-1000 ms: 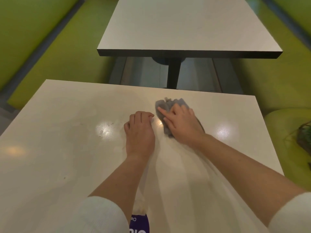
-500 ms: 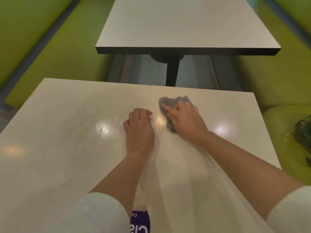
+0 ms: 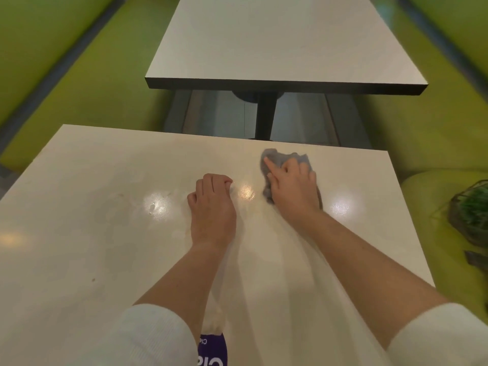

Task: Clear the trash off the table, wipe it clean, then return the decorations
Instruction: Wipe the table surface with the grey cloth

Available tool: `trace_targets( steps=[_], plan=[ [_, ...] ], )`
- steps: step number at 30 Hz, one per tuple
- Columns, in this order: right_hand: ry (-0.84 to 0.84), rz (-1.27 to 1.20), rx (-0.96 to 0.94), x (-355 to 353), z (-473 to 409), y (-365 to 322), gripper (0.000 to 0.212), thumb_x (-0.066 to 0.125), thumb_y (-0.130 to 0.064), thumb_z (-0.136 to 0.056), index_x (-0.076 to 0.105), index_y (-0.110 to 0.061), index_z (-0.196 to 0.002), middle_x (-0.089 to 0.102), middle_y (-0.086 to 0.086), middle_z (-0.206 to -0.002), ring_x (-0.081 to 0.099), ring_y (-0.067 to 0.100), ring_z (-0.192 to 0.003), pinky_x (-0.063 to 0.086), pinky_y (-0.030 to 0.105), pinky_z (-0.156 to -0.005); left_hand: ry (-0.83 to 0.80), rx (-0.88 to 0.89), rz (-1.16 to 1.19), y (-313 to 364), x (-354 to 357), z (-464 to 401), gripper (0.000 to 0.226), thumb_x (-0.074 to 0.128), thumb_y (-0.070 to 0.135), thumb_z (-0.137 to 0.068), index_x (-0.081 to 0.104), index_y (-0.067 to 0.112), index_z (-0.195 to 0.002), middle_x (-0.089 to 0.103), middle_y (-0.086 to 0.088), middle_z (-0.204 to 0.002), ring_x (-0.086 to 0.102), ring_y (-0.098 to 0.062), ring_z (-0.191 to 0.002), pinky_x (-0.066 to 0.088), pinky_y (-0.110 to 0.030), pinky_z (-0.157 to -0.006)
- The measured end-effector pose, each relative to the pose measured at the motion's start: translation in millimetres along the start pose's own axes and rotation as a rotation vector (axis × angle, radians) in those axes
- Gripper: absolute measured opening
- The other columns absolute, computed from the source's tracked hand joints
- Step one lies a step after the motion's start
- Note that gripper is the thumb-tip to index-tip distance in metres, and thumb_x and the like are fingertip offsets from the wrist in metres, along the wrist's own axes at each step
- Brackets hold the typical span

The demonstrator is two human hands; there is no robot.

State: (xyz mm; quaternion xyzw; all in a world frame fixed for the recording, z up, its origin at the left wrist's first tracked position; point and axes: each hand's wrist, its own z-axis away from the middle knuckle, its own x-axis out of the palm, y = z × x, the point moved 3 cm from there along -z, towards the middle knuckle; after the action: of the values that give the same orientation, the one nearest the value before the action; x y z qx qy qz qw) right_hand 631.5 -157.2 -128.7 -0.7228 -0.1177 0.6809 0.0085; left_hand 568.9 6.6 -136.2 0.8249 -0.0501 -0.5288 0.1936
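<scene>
Green booth seats on both sides, and between them a pale, glossy table (image 3: 105, 233) fills the near view, ceiling lights glinting off its top. Right hand (image 3: 293, 188) is down on a grey cloth (image 3: 274, 158), over toward the table's far right. The forefinger lies straight across the cloth, the other fingers bent over it, palm pressing it flat to the table; a light hold, pressing more than gripping. The cloth is bunched and crumpled, poking out past the fingertips toward the far edge of the table, with a little showing on either side of the hand. It runs roughly from the hand toward that far edge, though a crumpled rag gives no clear direction.

Left hand (image 3: 212, 204) sits beside it, nearer the table's middle, fingers curled under into a loose fist, knuckles resting on the top. What it holds, if anything, I cannot tell.

Between the forearms, at the table's near edge, a purple label with white letters (image 3: 212, 351) peeks up, with something pale bunched above it. White sleeves (image 3: 148, 336) are pushed up both arms.

Beyond the table's far edge, a second table (image 3: 285, 43) on a dark post. On the green seat (image 3: 427, 207) off the table's right side, a dark wire basket with greenery (image 3: 471, 212).
</scene>
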Motion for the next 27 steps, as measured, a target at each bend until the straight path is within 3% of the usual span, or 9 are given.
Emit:
trace_targets(
  steps=[2,7,9,13,15,19,24,27],
  plan=[
    [-0.001,0.009,0.013,1.7,7.4,-11.4,0.046,0.023,-0.041,-0.104,0.029,-0.041,-0.149,0.047,0.005,-0.121,0.039,0.025,-0.106,0.031,0.038,-0.091,-0.011,-0.007,0.008,0.9,0.1,-0.2,0.029,0.024,0.024,-0.099,0.053,0.020,-0.106,0.051,-0.001,-0.104,0.045,-0.022,-0.093,0.025,-0.031,-0.076],
    [-0.016,-0.087,-0.344,-3.0,42.0,-18.5,0.052,0.014,-0.049,-0.097,0.037,-0.047,-0.143,0.036,-0.006,-0.096,0.034,0.017,-0.091,0.029,0.033,-0.082,-0.031,-0.027,0.028,1.4,0.4,0.7,0.031,0.024,0.024,-0.099,0.053,0.019,-0.105,0.052,-0.001,-0.103,0.047,-0.023,-0.093,0.033,-0.036,-0.078],
    [-0.004,-0.076,-0.265,-2.5,21.7,-0.5,0.046,0.020,-0.048,-0.099,0.038,-0.049,-0.142,0.037,-0.005,-0.099,0.035,0.018,-0.094,0.030,0.034,-0.084,-0.029,-0.024,0.032,0.5,1.0,1.2,0.031,0.023,0.025,-0.100,0.053,0.019,-0.106,0.051,-0.001,-0.104,0.047,-0.023,-0.094,0.033,-0.036,-0.078],
    [0.083,0.024,0.083,-1.7,-14.0,13.6,0.044,0.026,-0.045,-0.102,0.034,-0.045,-0.146,0.044,0.002,-0.118,0.037,0.023,-0.105,0.030,0.037,-0.091,-0.038,-0.016,0.041,0.3,2.2,1.5,0.036,0.019,0.027,-0.100,0.053,0.021,-0.107,0.051,0.001,-0.106,0.046,-0.022,-0.097,0.032,-0.036,-0.081],
    [0.056,0.027,0.034,1.9,-9.4,-4.3,0.046,0.023,-0.046,-0.103,0.029,-0.043,-0.148,0.043,0.004,-0.125,0.037,0.024,-0.108,0.031,0.038,-0.093,-0.038,-0.019,0.037,0.3,2.8,1.3,0.037,0.018,0.028,-0.099,0.053,0.021,-0.107,0.050,0.002,-0.106,0.045,-0.021,-0.098,0.029,-0.033,-0.081],
    [-0.031,-0.043,-0.290,0.5,-0.8,-16.3,0.045,0.022,-0.047,-0.103,0.028,-0.047,-0.147,0.041,-0.003,-0.117,0.035,0.019,-0.105,0.028,0.033,-0.089,-0.042,-0.014,0.016,1.0,1.6,0.7,0.035,0.020,0.026,-0.097,0.053,0.022,-0.107,0.051,0.002,-0.106,0.046,-0.021,-0.098,0.029,-0.033,-0.080],
    [0.051,0.046,0.110,1.4,-56.9,18.2,0.044,0.021,-0.043,-0.104,0.030,-0.040,-0.148,0.044,0.007,-0.125,0.039,0.025,-0.112,0.032,0.038,-0.096,-0.057,-0.016,0.016,-0.4,2.3,0.4,0.036,0.018,0.026,-0.097,0.053,0.024,-0.107,0.050,0.004,-0.108,0.043,-0.018,-0.100,0.020,-0.027,-0.079],
    [0.029,0.025,0.049,5.3,-54.9,-16.5,0.043,0.026,-0.040,-0.103,0.030,-0.037,-0.146,0.041,0.010,-0.131,0.038,0.031,-0.116,0.031,0.043,-0.099,-0.053,-0.020,0.021,-1.1,3.0,0.1,0.033,0.021,0.024,-0.097,0.053,0.023,-0.107,0.050,0.004,-0.106,0.043,-0.019,-0.098,0.023,-0.029,-0.079]
  ],
)
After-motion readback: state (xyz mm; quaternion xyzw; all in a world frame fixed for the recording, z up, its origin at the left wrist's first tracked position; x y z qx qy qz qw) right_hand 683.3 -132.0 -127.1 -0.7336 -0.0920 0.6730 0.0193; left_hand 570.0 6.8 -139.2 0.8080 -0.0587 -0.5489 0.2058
